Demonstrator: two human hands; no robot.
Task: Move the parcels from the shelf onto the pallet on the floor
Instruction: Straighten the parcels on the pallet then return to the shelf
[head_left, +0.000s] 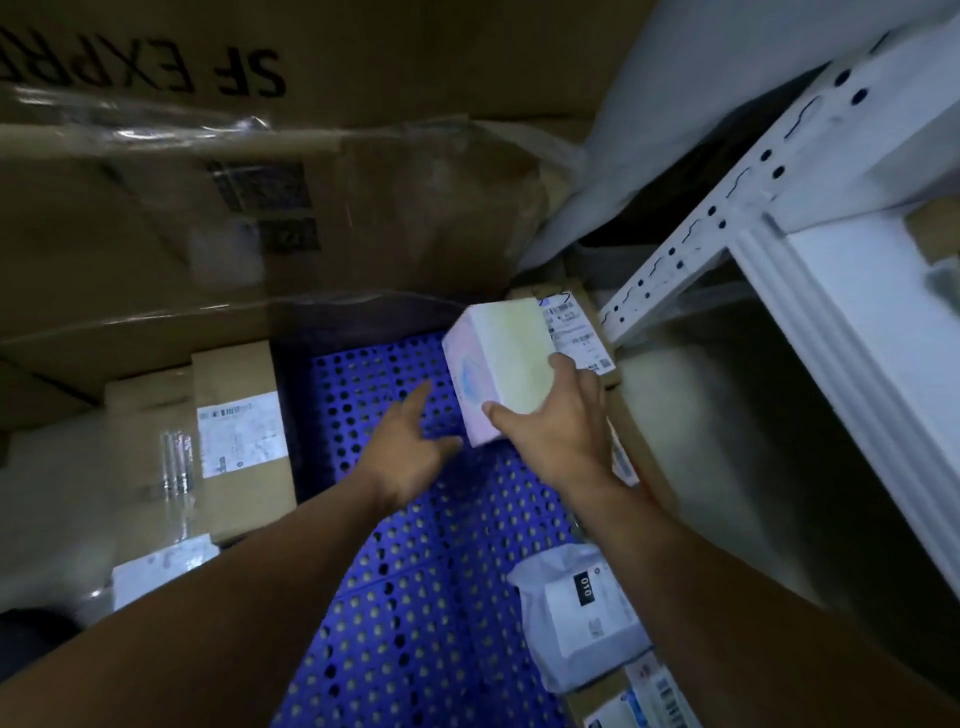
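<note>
We're at the set-down step, by our read: the right hand (558, 415) grips a small pastel box (501, 371) from its near end, thumb on one side and fingers wrapped over the other, box tilted and seemingly not yet seated flat on the blue pallet (415, 597). The left hand (410, 449) is spread, fingers apart, holding nothing, just left of the box and not touching it, hovering over bare pallet.

The next move likely calls for lowering the box onto the free patch directly under and ahead of both hands, squaring it, then letting go. The left hand looks placed to steady the box's left side.

Beyond the right hand's fingertips sits a labelled cardboard parcel (574, 332), right behind the box; contact can't be told. Near the right forearm lies a white bagged parcel (576, 613). Left of the left hand are taped brown cartons (239, 441). The white shelf (831, 291) stands to the right of the right arm, its lower bay looking dark.
</note>
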